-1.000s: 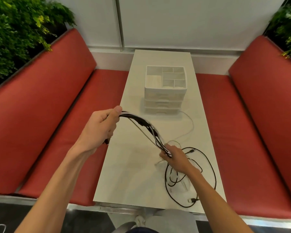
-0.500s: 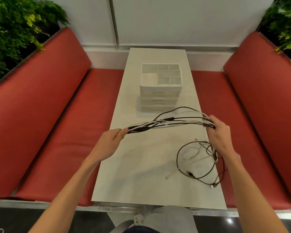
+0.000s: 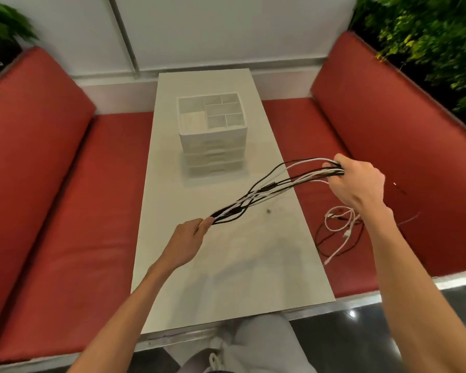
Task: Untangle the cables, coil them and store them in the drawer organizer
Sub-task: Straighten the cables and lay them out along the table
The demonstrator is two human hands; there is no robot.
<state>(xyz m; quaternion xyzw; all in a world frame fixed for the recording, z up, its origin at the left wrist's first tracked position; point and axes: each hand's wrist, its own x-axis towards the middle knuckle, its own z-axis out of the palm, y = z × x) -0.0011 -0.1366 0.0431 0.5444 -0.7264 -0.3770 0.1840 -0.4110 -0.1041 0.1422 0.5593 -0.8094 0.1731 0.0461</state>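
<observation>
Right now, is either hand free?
No: the left hand pinches one end of the cables and the right hand grips the other, above the table.

Booth-style seating nook, as found in a cafe or lounge. A narrow white table (image 3: 226,278) is flanked on both sides by red cushioned benches (image 3: 113,211) w/ padded backrests (image 3: 388,117). White wall panels (image 3: 226,28) are seen behind (metal trim (image 3: 280,63) at the base). Green foliage (image 3: 428,36) is banked above the backrests; glossy dark floor (image 3: 361,329) below.
</observation>
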